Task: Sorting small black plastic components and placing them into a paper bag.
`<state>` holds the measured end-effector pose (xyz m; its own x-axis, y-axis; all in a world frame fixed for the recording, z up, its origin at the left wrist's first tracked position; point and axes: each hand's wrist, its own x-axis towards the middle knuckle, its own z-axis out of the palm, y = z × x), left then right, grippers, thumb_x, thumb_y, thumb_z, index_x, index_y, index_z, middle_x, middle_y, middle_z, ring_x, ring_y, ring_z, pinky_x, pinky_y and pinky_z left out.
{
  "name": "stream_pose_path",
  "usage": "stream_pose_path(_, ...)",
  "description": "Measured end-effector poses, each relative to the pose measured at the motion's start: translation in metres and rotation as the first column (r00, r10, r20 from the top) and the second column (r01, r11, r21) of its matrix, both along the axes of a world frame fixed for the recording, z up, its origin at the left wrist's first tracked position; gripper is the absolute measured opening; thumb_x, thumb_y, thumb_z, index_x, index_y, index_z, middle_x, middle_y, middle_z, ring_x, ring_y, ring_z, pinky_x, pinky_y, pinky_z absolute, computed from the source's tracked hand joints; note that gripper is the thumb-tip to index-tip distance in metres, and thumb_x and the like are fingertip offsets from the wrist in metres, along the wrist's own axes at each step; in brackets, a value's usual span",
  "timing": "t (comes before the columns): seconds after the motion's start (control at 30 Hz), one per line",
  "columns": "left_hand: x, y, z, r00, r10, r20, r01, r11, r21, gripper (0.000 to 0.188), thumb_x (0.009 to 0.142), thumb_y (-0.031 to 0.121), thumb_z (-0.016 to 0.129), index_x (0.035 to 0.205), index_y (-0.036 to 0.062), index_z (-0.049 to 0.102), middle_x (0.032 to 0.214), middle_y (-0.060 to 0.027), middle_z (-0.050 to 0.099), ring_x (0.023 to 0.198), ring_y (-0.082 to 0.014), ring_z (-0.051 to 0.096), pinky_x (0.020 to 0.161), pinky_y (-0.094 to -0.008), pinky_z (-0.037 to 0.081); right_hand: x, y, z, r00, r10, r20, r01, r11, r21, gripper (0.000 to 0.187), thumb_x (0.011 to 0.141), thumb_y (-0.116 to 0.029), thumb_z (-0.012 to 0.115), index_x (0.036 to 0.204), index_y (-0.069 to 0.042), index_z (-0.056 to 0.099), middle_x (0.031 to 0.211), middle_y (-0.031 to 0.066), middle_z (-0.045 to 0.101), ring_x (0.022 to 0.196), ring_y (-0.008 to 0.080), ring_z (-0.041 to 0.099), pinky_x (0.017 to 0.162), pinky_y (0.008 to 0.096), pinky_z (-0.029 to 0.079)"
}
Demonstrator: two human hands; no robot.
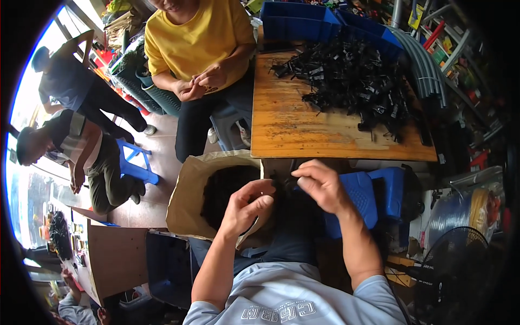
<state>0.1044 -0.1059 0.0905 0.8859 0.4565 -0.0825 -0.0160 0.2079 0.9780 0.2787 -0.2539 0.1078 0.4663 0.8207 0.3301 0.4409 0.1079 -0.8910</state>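
My left hand (245, 208) is above the right rim of an open paper sack (187, 187), its thumb and index finger curled toward each other. To its right, my right hand (323, 187) has its fingers bent in a pinch, tips turned toward the left hand. Whatever lies between the fingertips is small and dark against my dark trousers (290, 238), and I cannot make it out. A dark mass (216, 189) fills the sack's mouth. On the wooden table (303, 132) ahead lies a large heap of small black plastic parts (357, 76).
Two blue bins (298, 23) stand at the table's back. A person in a yellow shirt (197, 40) sits beyond the sack, hands together. Blue plastic stools (355, 200) are right of my knees. A black fan (455, 271) stands at lower right. Other people (81, 146) work at left.
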Motion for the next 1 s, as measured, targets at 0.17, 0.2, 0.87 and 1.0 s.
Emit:
stream_pose_path(0.17, -0.002, -0.01, -0.003, 0.998, 0.043, -0.048, -0.032, 0.974, 0.225, 0.034, 0.083, 0.024, 0.075, 0.104, 0.0011, 0.061, 0.086, 0.0003, 0.061, 0.079, -0.0065, 0.054, 0.072, -0.0218, 0.044, -0.023, 0.012, -0.013, 0.94, 0.128, -0.315, -0.139, 0.99, -0.013, 0.011, 0.088, -0.006, 0.065, 0.097, -0.001, 0.066, 0.094, 0.0047, 0.06, 0.085, 0.0121, 0.057, 0.073, 0.0245, 0.046)
stream_pose_path(0.2, -0.005, -0.012, -0.004, 0.995, 0.096, -0.012, -0.09, 0.96, 0.264, 0.023, 0.086, 0.016, 0.071, 0.1, 0.0007, 0.059, 0.084, -0.0011, 0.061, 0.078, -0.0075, 0.054, 0.073, -0.0233, 0.046, -0.027, 0.017, -0.016, 0.944, 0.168, -0.284, -0.163, 0.986, 0.038, 0.012, 0.088, -0.006, 0.065, 0.098, -0.001, 0.065, 0.095, 0.005, 0.06, 0.086, 0.0124, 0.057, 0.073, 0.0245, 0.046)
stream_pose_path(0.87, -0.019, -0.014, -0.023, 0.934, 0.334, 0.128, -0.356, 0.903, 0.242, 0.007, 0.091, 0.007, 0.057, 0.095, 0.0011, 0.056, 0.078, -0.0059, 0.06, 0.059, -0.0114, 0.052, 0.052, -0.0274, 0.042, -0.051, 0.042, -0.031, 0.789, 0.274, -0.549, -0.331, 0.944, -0.005, 0.015, 0.09, -0.006, 0.057, 0.104, -0.001, 0.058, 0.089, 0.0007, 0.058, 0.078, 0.0059, 0.053, 0.069, 0.022, 0.045)
stream_pose_path(1.0, -0.025, -0.008, -0.01, 0.993, 0.114, -0.003, -0.113, 0.976, -0.189, 0.021, 0.095, 0.013, 0.057, 0.109, -0.0019, 0.057, 0.087, -0.0036, 0.062, 0.065, -0.0046, 0.049, 0.057, -0.0182, 0.038, -0.044, 0.036, -0.033, 0.869, 0.201, -0.452, -0.298, 0.942, -0.154, 0.013, 0.09, -0.012, 0.065, 0.095, -0.001, 0.061, 0.075, -0.0002, 0.059, 0.064, 0.0061, 0.053, 0.058, 0.0225, 0.045)
